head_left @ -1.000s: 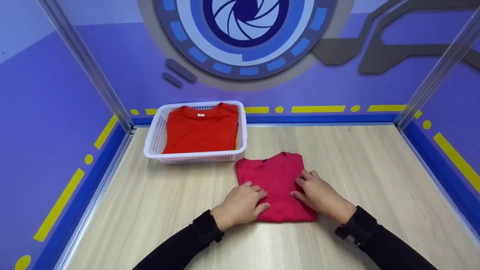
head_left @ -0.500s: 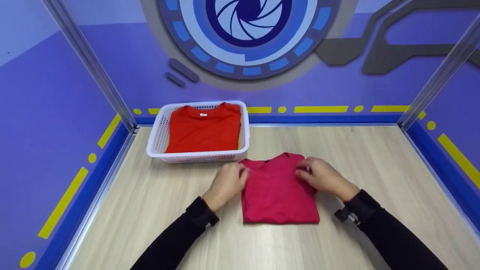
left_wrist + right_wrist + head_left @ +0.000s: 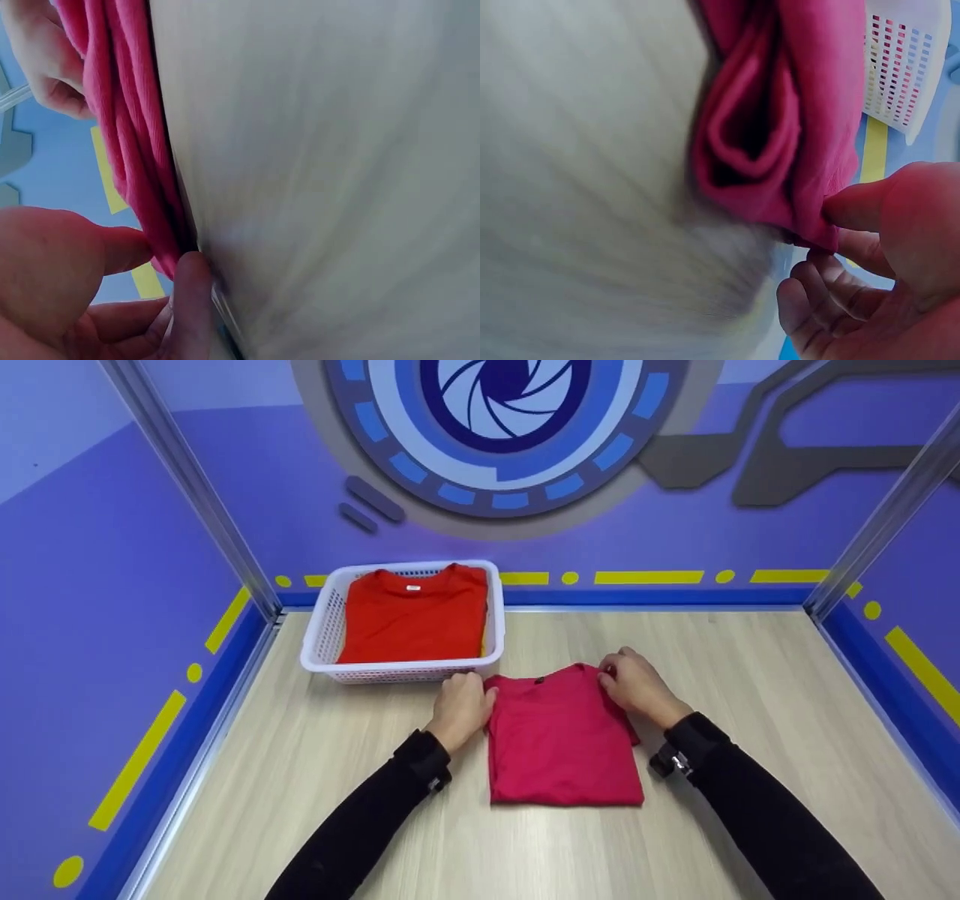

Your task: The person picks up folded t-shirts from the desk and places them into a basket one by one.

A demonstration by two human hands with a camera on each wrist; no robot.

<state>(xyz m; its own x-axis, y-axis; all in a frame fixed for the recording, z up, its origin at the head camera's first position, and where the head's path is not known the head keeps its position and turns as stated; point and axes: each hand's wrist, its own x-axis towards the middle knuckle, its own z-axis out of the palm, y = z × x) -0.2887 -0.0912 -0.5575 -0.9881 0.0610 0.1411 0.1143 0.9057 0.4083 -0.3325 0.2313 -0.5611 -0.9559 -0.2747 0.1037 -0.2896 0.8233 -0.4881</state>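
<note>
A folded dark-pink T-shirt (image 3: 564,742) lies on the table, its neckline toward the back wall. My left hand (image 3: 460,709) is at its far left shoulder corner; in the left wrist view the thumb (image 3: 124,249) and a fingertip close on the layered cloth (image 3: 142,150) from either side. At the far right shoulder corner my right hand (image 3: 636,684) pinches the fabric. The right wrist view shows the thumb (image 3: 855,206) on top of the cloth, fingers below, and a rolled fold (image 3: 750,142) of the shirt's side.
Behind my left hand stands a white plastic basket (image 3: 315,641) holding a folded red T-shirt (image 3: 416,619), with a bit of yellow cloth showing beneath. Blue-purple panels wall the wooden table (image 3: 300,787) at the back and both sides.
Both hands have moved from the shirt's middle up to its shoulder corners, the left along the left side, the right along the right. Both now pinch the cloth there.
</note>
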